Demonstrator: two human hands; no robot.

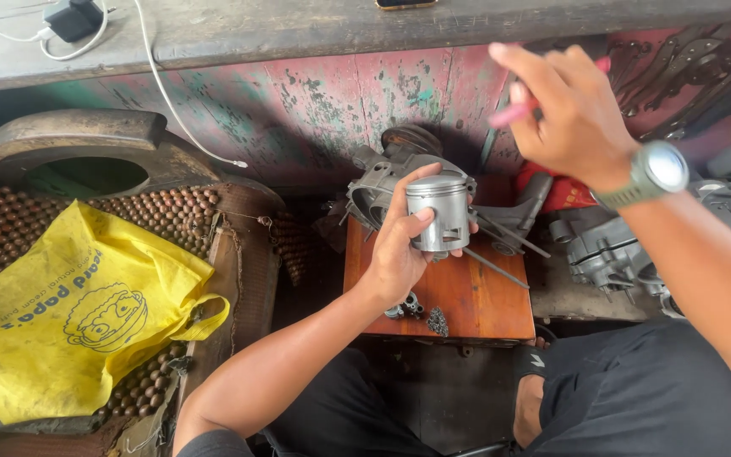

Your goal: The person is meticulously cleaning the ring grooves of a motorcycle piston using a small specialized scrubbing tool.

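— Silver-grey metal piston, cylindrical, sits upright in my left hand; my fingers wrap round its far side, thumb pressed on the near skirt, closed firmly on it.

— And your other hand?

— My right hand, raised above and right of those fingers, is curled shut around a thin pink-handled tool. I'd judge steady grip matters: keep the crown level, above the small wooden stool.

— Its look?

— Dull, flat-topped, cut-out skirt.
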